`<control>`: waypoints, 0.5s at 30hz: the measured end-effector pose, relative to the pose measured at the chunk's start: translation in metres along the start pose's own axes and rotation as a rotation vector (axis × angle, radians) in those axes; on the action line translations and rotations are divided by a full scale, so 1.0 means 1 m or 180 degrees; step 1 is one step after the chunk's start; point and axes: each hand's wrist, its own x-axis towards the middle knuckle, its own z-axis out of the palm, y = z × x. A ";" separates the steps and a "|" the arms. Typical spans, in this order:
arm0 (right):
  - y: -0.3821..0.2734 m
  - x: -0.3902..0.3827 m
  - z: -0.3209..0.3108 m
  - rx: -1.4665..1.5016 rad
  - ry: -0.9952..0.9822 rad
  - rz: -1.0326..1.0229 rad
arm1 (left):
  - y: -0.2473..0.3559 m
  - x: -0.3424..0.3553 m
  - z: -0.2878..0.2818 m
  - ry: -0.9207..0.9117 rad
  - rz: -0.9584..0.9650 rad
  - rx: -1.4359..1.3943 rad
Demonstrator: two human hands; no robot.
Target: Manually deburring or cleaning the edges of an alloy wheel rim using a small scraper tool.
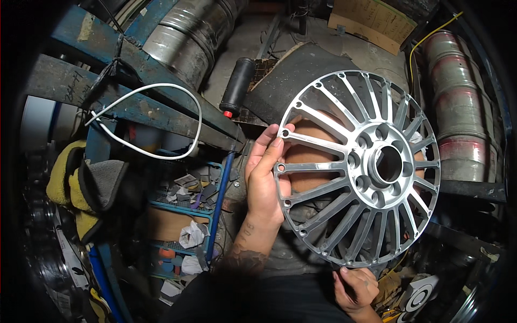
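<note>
A silvery multi-spoke wheel face (318,167) is tilted up in front of me, with a round centre bore, bolt holes around it and small holes along its thin outer ring. My left hand (265,177) grips its left edge, thumb on the front and fingers reaching behind. Close under the lower edge of the ring is my right hand (355,288), its fingers curled closed. Whatever the right fingers may hold is hidden, and I cannot tell whether they press on the ring.
Blue steel beams (145,70) carry a white cable loop (199,116) and a yellow-grey cloth (72,183) at left. A black cylindrical roller (237,83) lies beyond. Blue baskets (180,202) hold scraps. Metal drums (460,107) stand right; cardboard (371,21) lies behind.
</note>
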 end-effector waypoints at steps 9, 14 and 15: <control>0.011 0.018 0.004 0.0818 -0.0336 -0.0522 | 0.001 0.015 -0.018 -0.0284 -0.0203 0.0046; 0.031 0.003 -0.038 0.1444 0.0553 -0.0076 | 0.013 0.034 -0.040 -0.0277 -0.0964 0.0184; 0.036 0.002 -0.046 0.1462 0.0808 0.0084 | 0.018 0.045 -0.061 -0.0421 -0.1258 0.0234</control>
